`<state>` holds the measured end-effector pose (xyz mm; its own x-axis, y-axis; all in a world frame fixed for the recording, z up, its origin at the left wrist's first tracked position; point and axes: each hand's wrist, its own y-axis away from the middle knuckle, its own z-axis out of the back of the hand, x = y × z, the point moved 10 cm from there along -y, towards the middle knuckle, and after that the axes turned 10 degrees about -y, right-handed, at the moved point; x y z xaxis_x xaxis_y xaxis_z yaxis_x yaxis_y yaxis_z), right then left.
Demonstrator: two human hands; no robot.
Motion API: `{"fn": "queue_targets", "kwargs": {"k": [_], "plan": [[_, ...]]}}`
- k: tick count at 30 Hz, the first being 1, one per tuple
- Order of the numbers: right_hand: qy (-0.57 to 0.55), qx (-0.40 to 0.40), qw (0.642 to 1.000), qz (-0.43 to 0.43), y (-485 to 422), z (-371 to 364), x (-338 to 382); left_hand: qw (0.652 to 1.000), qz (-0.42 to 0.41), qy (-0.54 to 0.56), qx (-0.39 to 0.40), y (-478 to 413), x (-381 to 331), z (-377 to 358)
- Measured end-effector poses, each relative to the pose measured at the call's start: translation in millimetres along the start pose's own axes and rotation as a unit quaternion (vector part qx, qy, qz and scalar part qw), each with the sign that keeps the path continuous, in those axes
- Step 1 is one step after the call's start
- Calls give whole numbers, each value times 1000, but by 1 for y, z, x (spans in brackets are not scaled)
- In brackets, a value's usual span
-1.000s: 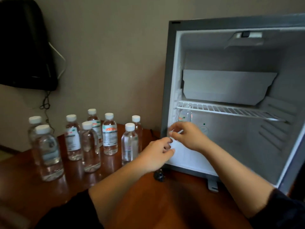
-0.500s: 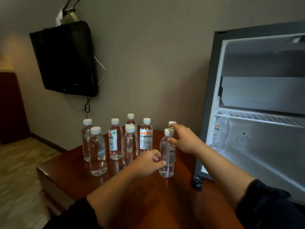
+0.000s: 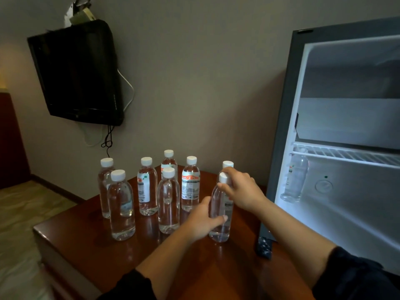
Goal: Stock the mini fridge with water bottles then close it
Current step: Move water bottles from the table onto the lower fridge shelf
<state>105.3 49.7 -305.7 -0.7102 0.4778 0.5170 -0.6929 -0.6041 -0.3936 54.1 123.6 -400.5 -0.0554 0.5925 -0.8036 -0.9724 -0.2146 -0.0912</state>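
Several clear water bottles with white caps (image 3: 168, 202) stand on a dark wooden table (image 3: 86, 234). My left hand (image 3: 203, 219) grips the body of the nearest right-hand bottle (image 3: 219, 230), which stands on the table. My right hand (image 3: 242, 191) is curled round the necks there, with its fingers just under the cap of the rear bottle (image 3: 228, 164). The mini fridge (image 3: 281, 148) stands open on the right. One bottle (image 3: 295, 180) is inside at the left, below the wire shelf (image 3: 346, 154).
A black TV (image 3: 75, 72) hangs on the wall at the left, with cables dangling towards the bottles. A small black part (image 3: 263, 247) sits at the fridge's lower left corner. The table's left edge drops to a pale floor (image 3: 21, 213).
Both hands have left the fridge's left edge and moved to the bottles. My left hand has closed round the near right bottle, and the view has swung left.
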Motion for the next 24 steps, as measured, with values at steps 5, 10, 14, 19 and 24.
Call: {"fn": "queue_targets", "kwargs": {"k": [5,10,14,19,24], "plan": [[-49,-51,997,32,19,48,15,999,-37,0,-38,14,-14,-4],[-93,-80,991,57,49,97,31,994,-83,21,-61,38,-50,-12],[-144,-92,984,56,79,125,26,992,-103,33,-57,50,-81,-29],[-243,-63,968,22,109,146,-4,989,-129,39,-65,49,-113,-59],[-289,-10,957,-30,130,148,-51,987,-148,46,-48,32,-136,-94]]}}
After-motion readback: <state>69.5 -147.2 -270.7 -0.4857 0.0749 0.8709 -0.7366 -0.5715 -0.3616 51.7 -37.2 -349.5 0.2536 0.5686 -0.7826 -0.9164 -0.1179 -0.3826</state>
